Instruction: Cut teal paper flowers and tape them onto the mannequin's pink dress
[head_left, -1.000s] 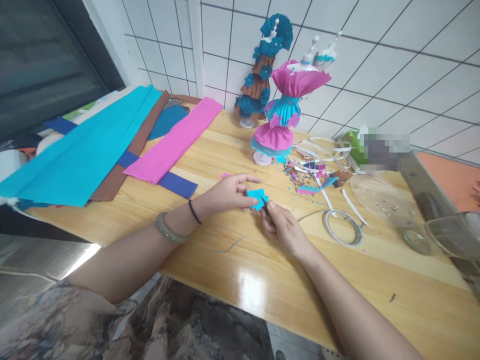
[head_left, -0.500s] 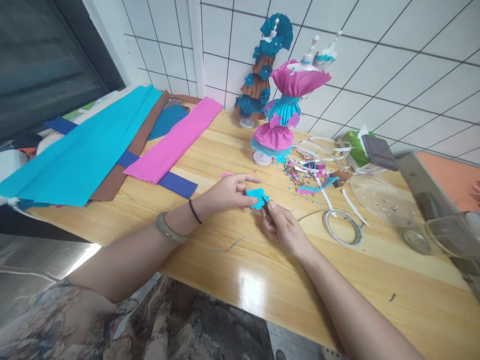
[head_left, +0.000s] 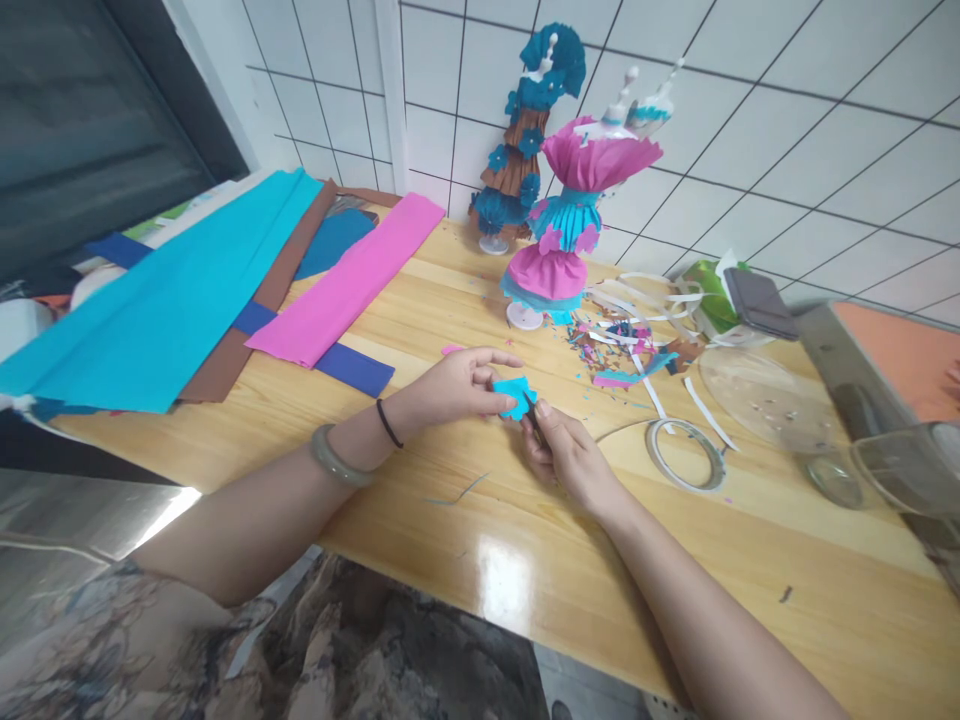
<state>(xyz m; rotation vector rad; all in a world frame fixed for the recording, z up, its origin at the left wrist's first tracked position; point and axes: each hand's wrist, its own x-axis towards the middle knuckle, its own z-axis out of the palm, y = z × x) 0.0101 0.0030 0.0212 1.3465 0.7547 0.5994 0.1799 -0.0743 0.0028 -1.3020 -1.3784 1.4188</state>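
Observation:
Between thumb and fingers, my left hand (head_left: 480,385) pinches a small bright-blue crepe paper piece (head_left: 516,397) with a petal-like edge. My right hand (head_left: 562,445) is closed around small dark scissors (head_left: 532,412); their tips meet the paper's right edge, and my fingers hide the handles. Behind my hands stands a tiered pink and blue paper figure (head_left: 551,270) on a clear round base. Farther back is a brown and teal paper figure (head_left: 517,170) with paper flowers. A bit of pink paper (head_left: 451,350) shows just behind my left hand.
Folded crepe paper lies at left: a blue sheet (head_left: 172,290), a pink strip (head_left: 352,280) and a navy strip (head_left: 356,370). To the right are paper scraps (head_left: 637,345), a tape roll (head_left: 654,455), a clear plastic disc (head_left: 750,395) and a phone (head_left: 761,303) on a tissue pack.
Both hands stay almost in place, the scissors still against the blue paper, with only slight shifts at their tips. The camera view has moved very slightly.

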